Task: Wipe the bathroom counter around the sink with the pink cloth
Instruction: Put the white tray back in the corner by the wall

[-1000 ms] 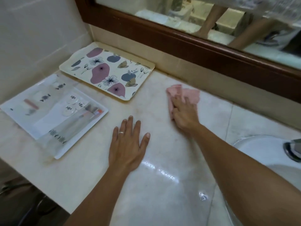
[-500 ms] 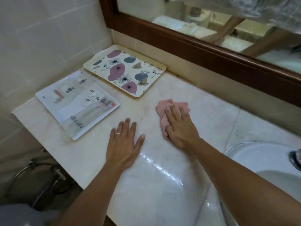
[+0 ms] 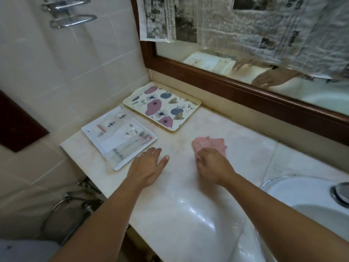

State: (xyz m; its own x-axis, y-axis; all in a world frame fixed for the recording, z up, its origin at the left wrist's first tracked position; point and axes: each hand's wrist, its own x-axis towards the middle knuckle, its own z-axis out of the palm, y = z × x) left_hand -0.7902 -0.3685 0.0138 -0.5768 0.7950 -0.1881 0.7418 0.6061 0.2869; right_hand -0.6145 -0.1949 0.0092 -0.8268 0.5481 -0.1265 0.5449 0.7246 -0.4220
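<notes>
The pink cloth [image 3: 210,144] lies bunched on the pale marble counter [image 3: 245,148], left of the white sink [image 3: 294,193]. My right hand [image 3: 213,167] presses on the cloth's near edge, fingers curled over it. My left hand [image 3: 147,167] rests flat on the counter to the left, fingers spread, touching nothing but the stone. Its fingertips are close to the white tray's corner.
A floral tray [image 3: 162,106] sits in the back left corner. A white tray of wrapped toiletries [image 3: 119,137] lies beside the wall. The tap [image 3: 340,191] is at the right edge. A wood-framed mirror [image 3: 245,87] with newspaper taped on runs along the back.
My right hand has pulled the cloth toward me and to the left, away from the back wall. The left hand stays planted. The camera has tilted up, showing more mirror.
</notes>
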